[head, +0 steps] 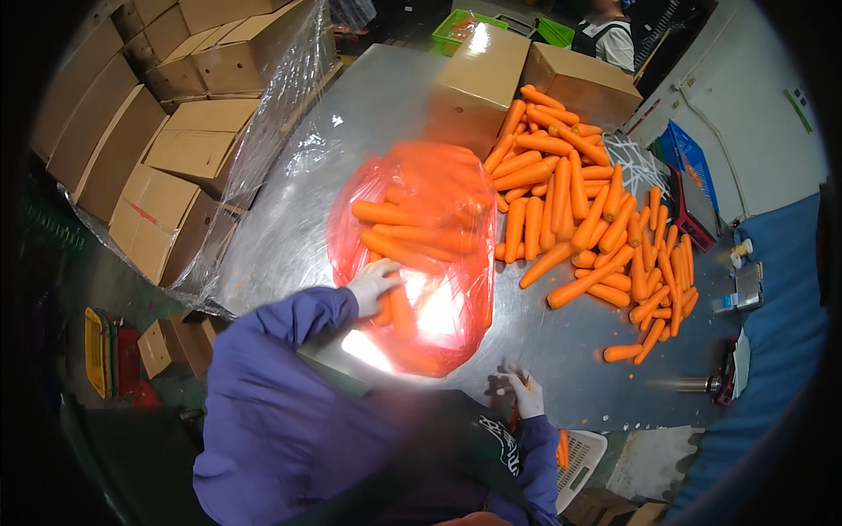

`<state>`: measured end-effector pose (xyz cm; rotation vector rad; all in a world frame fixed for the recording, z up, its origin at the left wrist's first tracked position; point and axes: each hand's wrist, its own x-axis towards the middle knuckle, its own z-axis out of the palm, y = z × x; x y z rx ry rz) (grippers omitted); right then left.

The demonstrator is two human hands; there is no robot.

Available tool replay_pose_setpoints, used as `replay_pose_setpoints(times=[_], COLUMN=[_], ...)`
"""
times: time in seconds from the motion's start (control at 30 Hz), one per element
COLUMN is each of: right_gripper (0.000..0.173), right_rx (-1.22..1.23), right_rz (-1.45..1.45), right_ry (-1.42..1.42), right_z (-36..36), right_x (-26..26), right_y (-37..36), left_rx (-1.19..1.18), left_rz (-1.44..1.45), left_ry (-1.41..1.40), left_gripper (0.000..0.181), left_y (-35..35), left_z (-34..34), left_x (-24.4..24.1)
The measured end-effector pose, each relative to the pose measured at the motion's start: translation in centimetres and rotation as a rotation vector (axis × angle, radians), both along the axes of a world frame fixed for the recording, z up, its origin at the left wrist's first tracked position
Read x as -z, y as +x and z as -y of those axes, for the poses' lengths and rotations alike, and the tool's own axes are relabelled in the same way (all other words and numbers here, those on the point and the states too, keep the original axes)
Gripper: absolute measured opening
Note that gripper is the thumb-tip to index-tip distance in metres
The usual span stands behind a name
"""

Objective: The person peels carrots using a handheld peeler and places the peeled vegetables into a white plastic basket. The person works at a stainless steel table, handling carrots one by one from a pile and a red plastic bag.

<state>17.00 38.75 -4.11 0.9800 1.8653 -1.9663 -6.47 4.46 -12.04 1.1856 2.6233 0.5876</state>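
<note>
A large translucent red plastic bag (421, 256) full of carrots lies on the metal table (289, 217). My left hand (375, 287), in a white glove, rests at the bag's left edge, against the carrots inside. In a white glove too, my right hand (524, 389) is above the table's near edge, right of the bag, with fingers partly bent; a small orange thing shows at its fingers, too small to name. A big heap of loose carrots (566, 191) spreads right of the bag, and smaller groups lie farther right.
Cardboard boxes (477, 79) stand behind the carrots. Stacked cartons (154, 217) under clear plastic wrap line the left side. White strips (635, 164), a steel flask (687, 384) and a blue basket (687, 161) are at the right. A white crate (582, 463) sits below the near edge. A person (605, 36) stands beyond.
</note>
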Motion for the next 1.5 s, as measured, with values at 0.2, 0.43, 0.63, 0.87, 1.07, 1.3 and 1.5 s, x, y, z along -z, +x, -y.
replay_pose_setpoints(times=[0.2,0.43,0.63,0.87,1.07,1.3,1.5], right_gripper=[0.040,0.040,0.037,0.040,0.041,0.035,0.047], right_rx=[0.039,0.015,0.137,0.163,0.099,0.047,0.331], right_rz=[-0.007,-0.149,-0.090,-0.111,-0.197,-0.316,-0.391], right_ry=[-0.066,-0.180,-0.176,-0.134,-0.146,-0.201,-0.246], right_z=[0.6,0.3,0.2,-1.5,0.2,1.8,1.5], right_x=[1.4,3.0,1.9,3.4,-1.6,-7.1,-7.4], right_y=[0.5,0.9,3.7,7.4,5.6,4.4,6.9], left_rx=[-1.074,-0.918,-0.905,-0.636,0.016,0.158,0.307], left_rz=[0.196,0.161,0.209,1.190,2.236,2.369,2.303], left_ry=[0.210,-0.260,-0.421,0.607,1.213,0.904,0.913], left_gripper=[0.108,0.115,0.114,0.087,0.075,0.081,0.086], left_y=[5.3,5.4,3.9,5.9,11.2,12.7,15.4], left_z=[-7.3,-7.7,-5.7,-1.9,-8.4,-18.0,-23.9], left_x=[-0.4,-4.6,-5.9,-6.5,-13.4,-13.0,-12.5])
